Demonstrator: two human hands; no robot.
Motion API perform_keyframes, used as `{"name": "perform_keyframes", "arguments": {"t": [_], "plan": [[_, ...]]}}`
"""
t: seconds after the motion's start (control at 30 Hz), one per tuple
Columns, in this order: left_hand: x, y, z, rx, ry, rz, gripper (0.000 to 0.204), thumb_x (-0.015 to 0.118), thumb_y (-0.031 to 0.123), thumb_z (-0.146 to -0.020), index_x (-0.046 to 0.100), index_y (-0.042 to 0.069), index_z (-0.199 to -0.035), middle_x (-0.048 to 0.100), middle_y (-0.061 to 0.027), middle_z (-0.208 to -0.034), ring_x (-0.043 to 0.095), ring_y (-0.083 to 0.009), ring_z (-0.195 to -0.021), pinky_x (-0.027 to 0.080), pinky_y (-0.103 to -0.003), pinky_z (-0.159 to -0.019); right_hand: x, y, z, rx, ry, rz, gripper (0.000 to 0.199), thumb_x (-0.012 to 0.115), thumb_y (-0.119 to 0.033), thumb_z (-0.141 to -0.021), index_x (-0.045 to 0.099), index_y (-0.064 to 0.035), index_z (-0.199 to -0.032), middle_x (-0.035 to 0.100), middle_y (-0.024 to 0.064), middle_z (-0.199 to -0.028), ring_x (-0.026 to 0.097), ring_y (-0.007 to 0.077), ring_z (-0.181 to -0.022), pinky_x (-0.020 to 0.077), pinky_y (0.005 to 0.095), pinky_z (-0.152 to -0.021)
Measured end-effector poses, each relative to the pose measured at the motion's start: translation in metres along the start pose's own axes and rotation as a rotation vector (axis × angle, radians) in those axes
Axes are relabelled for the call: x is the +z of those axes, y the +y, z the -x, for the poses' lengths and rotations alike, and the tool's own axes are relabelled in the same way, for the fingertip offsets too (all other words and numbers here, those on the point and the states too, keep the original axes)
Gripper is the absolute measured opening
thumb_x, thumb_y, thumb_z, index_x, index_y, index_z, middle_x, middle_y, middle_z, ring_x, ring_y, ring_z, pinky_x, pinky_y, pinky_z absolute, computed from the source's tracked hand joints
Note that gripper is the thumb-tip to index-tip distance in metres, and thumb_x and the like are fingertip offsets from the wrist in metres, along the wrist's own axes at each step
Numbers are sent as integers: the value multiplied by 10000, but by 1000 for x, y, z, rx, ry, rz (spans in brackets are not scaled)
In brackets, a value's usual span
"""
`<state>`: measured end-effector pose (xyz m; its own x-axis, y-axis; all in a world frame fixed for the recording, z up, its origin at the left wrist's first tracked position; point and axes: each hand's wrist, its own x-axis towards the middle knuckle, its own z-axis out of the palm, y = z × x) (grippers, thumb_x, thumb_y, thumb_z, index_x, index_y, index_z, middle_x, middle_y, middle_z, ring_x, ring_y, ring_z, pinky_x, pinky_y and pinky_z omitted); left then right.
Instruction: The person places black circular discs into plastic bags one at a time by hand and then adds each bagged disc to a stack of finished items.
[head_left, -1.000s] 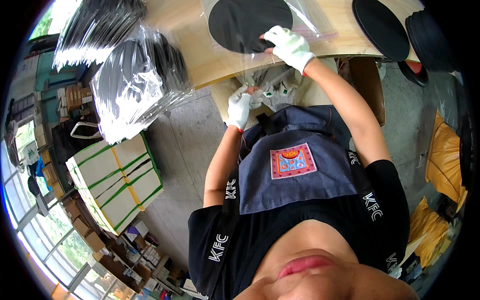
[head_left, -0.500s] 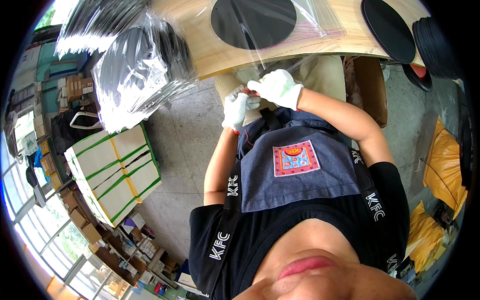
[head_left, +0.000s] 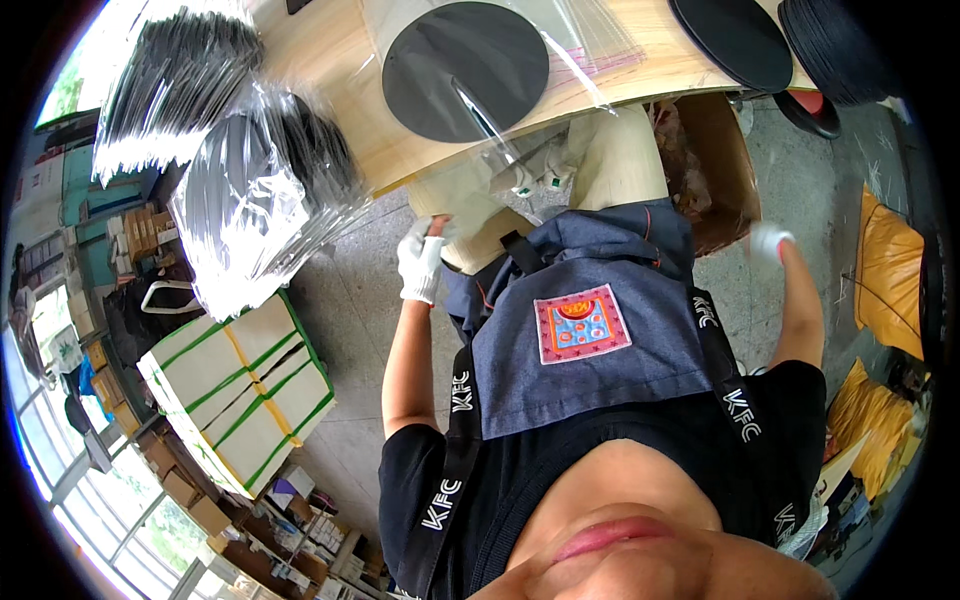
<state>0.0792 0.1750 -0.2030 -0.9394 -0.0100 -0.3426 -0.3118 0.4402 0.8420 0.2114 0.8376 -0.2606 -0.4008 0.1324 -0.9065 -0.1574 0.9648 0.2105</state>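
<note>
A black round disc (head_left: 465,75) lies inside a clear plastic bag (head_left: 590,28) on the wooden table, and the bag's loose end hangs over the near edge. My left hand (head_left: 419,262), in a white glove with bare fingertips showing, is closed at the corner of that hanging plastic, thumb and fingers pinched together. Far out to the right, beside an open cardboard box, my right hand (head_left: 771,243) is a white-gloved blur. Motion smears its fingers, so whether it holds anything cannot be seen.
Bagged black discs (head_left: 255,190) are piled on the table's left, another bagged stack (head_left: 185,80) behind. Unbagged discs (head_left: 735,40) lie at the right by a dark stack (head_left: 835,50). The cardboard box (head_left: 735,170) stands below the edge; a strapped white carton (head_left: 240,390) sits on the left floor.
My hands were together at the bag's edge and are now apart. The right swung far to the right; the left moved left and nearer me. The view has shifted slightly.
</note>
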Motion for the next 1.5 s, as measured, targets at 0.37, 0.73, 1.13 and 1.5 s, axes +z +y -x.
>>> {"name": "perform_keyframes", "arguments": {"t": [0.37, 0.73, 1.13, 1.5], "plan": [[1, 62, -53, 1275, 97, -881, 370, 747, 68, -640, 615, 127, -980, 618, -82, -1112, 571, -345, -1015, 394, -523, -901, -300, -175, 32, -674, 1591, 40, 664, 749, -105, -598, 569, -156, -1235, 472, 33, -1373, 434, 241, -1265, 351, 376, -1083], [1, 17, -16, 346, 142, -176, 169, 602, 177, -867, 699, 38, -869, 681, -87, -891, 619, -192, -834, 467, -305, -757, -285, -209, 6, -741, 1649, -336, 220, 695, -200, -774, 683, -100, -969, 680, 42, -933, 622, 252, -869, 488, 345, -764], [32, 2, -40, -102, 360, 416, 236, 584, 266, -816, 602, 35, -773, 576, -32, -694, 523, -123, -666, 407, -271, -597, -312, -246, 27, 4, 1366, -407, 222, 598, -353, -866, 584, -137, -920, 596, 82, -585, 602, 285, -535, 450, 417, -514], [9, 32, -37, 145, 152, 616, 96, 618, 154, -889, 552, 92, -858, 565, -1, -773, 563, -109, -671, 521, -275, -622, -292, -256, 67, -403, 1321, -740, 348, 586, -375, -870, 607, -109, -1093, 649, 93, -1059, 600, 255, -1011, 445, 402, -897]]}}
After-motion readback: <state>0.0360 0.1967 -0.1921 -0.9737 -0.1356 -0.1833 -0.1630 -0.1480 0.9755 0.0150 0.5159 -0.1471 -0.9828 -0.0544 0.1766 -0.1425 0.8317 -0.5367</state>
